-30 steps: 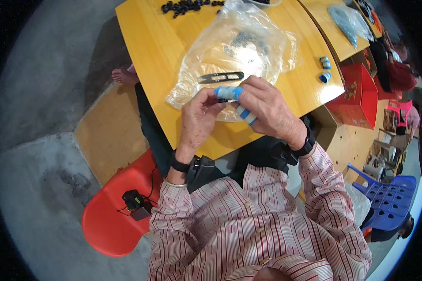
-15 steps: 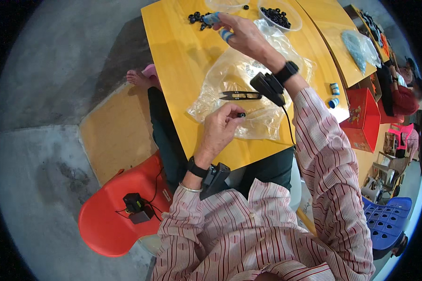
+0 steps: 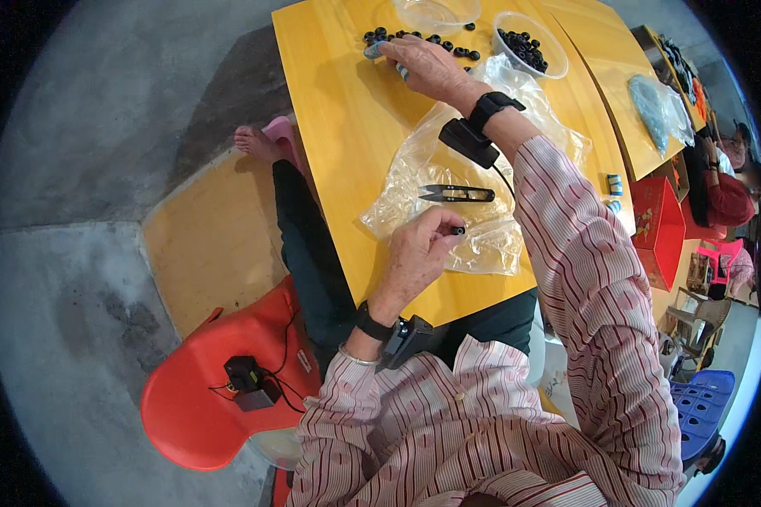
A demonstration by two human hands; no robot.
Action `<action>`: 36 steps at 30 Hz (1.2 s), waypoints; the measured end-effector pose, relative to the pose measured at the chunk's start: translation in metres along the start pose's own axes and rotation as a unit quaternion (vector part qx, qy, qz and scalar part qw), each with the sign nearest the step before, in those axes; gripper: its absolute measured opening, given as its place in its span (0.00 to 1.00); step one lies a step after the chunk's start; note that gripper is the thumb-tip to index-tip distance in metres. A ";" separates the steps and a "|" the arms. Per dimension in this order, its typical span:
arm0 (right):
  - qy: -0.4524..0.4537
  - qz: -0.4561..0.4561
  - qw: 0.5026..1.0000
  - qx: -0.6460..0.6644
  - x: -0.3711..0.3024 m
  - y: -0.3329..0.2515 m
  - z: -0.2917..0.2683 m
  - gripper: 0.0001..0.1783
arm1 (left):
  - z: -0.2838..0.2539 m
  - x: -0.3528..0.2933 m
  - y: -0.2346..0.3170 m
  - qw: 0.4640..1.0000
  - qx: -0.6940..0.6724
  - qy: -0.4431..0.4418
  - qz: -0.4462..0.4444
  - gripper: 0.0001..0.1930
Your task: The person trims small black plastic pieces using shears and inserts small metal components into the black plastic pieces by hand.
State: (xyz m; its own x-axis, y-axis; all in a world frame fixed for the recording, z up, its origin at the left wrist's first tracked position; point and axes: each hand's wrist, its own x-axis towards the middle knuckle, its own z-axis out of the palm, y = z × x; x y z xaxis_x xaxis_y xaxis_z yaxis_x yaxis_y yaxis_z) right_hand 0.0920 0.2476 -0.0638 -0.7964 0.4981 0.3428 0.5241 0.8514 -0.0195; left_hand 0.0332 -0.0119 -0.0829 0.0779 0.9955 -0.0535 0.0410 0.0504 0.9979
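Note:
My left hand [image 3: 416, 255] is closed at the near edge of the table, pinching a small black ring-like piece [image 3: 457, 231] between thumb and fingertips. Stretched across to the far side, my right hand [image 3: 435, 69] has blue-and-white wraps on its fingers. Those fingers are apart, right beside a scatter of loose black pieces [image 3: 435, 39], with nothing visible between them. Black thread snips [image 3: 457, 193] lie on a clear plastic sheet [image 3: 406, 182] between the two hands.
A clear bowl [image 3: 558, 68] with black pieces and another clear container [image 3: 438, 12] stand at the far side of the yellow table [image 3: 338, 93]. Blue-and-white rolls [image 3: 615, 184] lie at the right edge. A red box [image 3: 659, 224] and red chair [image 3: 203, 380] flank the table. People sit far right.
The view has shifted slightly. My right hand has moved a little left and nearer, uncovering more loose black pieces behind it. My left hand keeps its pinch on the black piece.

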 end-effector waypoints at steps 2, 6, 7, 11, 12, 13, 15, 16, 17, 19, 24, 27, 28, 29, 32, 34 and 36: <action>0.028 -0.025 0.999 -0.005 -0.003 -0.001 0.001 0.26 | 0.001 0.000 -0.001 1.000 0.000 -0.001 0.004 0.10; 0.014 -0.041 0.998 0.040 -0.010 -0.007 -0.002 0.25 | 0.002 -0.001 -0.002 1.000 -0.006 0.004 0.020 0.09; 0.019 -0.042 0.998 0.037 -0.011 -0.009 -0.004 0.25 | 0.003 -0.001 -0.002 1.000 -0.003 0.003 0.025 0.09; 0.006 -0.017 0.995 0.099 -0.017 -0.030 -0.026 0.17 | 0.003 -0.002 -0.010 0.997 -0.069 0.016 0.026 0.09; 0.046 -0.016 0.988 0.147 -0.019 -0.035 -0.030 0.16 | 0.003 -0.002 -0.012 0.994 -0.106 0.024 0.032 0.09; 0.086 -0.015 0.977 0.195 -0.022 -0.041 -0.035 0.15 | 0.001 -0.004 -0.015 0.994 -0.103 0.024 0.036 0.09; 0.076 0.005 0.977 0.200 -0.038 -0.051 -0.058 0.14 | -0.003 -0.006 -0.010 0.984 -0.175 0.042 0.006 0.09; 0.044 0.057 0.959 0.276 -0.048 -0.058 -0.069 0.15 | -0.006 -0.007 -0.005 0.977 -0.209 0.037 -0.013 0.10; 0.015 0.110 0.931 0.348 -0.059 -0.063 -0.081 0.16 | -0.007 -0.008 -0.001 0.978 -0.206 0.032 -0.010 0.10; 0.065 0.106 0.911 0.394 -0.085 -0.085 -0.096 0.16 | -0.012 -0.013 0.004 0.968 -0.231 0.096 -0.008 0.10; 0.084 0.161 0.871 0.455 -0.154 -0.146 -0.120 0.18 | -0.012 -0.033 0.022 0.966 -0.211 0.143 0.046 0.09; 0.093 0.163 0.882 0.432 -0.183 -0.176 -0.122 0.22 | -0.004 -0.047 0.033 0.963 -0.214 0.159 0.029 0.10; 0.102 0.157 0.891 0.412 -0.192 -0.182 -0.116 0.24 | 0.000 -0.051 0.036 0.965 -0.211 0.156 0.026 0.10; 0.108 0.155 0.891 0.412 -0.195 -0.190 -0.120 0.24 | 0.003 -0.057 0.044 0.963 -0.207 0.173 0.015 0.10; 0.135 0.097 0.933 0.318 -0.204 -0.207 -0.128 0.18 | 0.013 -0.070 0.052 0.960 -0.206 0.188 0.009 0.10; 0.152 0.081 0.934 0.312 -0.209 -0.215 -0.134 0.17 | 0.019 -0.079 0.056 0.960 -0.210 0.187 0.012 0.10; 0.160 0.054 0.939 0.299 -0.213 -0.217 -0.138 0.17 | 0.025 -0.083 0.061 0.953 -0.228 0.195 0.032 0.10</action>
State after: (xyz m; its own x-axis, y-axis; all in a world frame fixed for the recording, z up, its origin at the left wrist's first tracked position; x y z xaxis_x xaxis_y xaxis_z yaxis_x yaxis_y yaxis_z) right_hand 0.1888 -0.0660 -0.0030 -0.5667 0.5936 0.5714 0.2567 0.7862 -0.5621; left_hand 0.0537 -0.0930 -0.0184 -0.3144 0.9472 -0.0636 -0.3951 -0.0696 0.9160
